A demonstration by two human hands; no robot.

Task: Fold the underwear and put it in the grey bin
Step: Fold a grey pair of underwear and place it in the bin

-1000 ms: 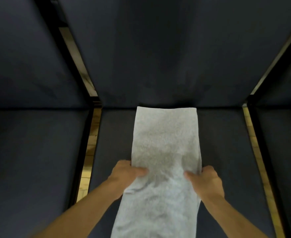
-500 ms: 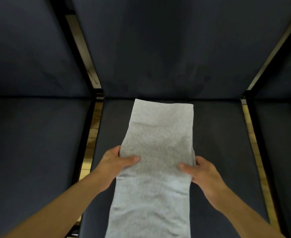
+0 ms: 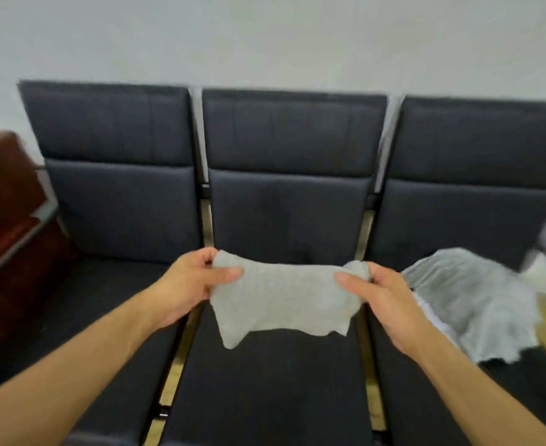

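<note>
Gripping plain grey underwear (image 3: 283,297), both hands.

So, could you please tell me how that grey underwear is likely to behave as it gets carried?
Probably floppy: the grey underwear sags between the left hand and right hand, its lower edge drooping. Likely light, since thumb-and-finger pinches at the top corners hold it up. It seems unlikely to slip, as the fabric bunches inside both grips.

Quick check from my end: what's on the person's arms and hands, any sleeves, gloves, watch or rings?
Nothing worn that shows. Both forearms are bare up to the frame edge, no sleeves in view. The left hand and right hand are bare: no gloves, no watch or wristband, and no rings on the fingers that can be seen. The picture is slightly blurred.
</note>
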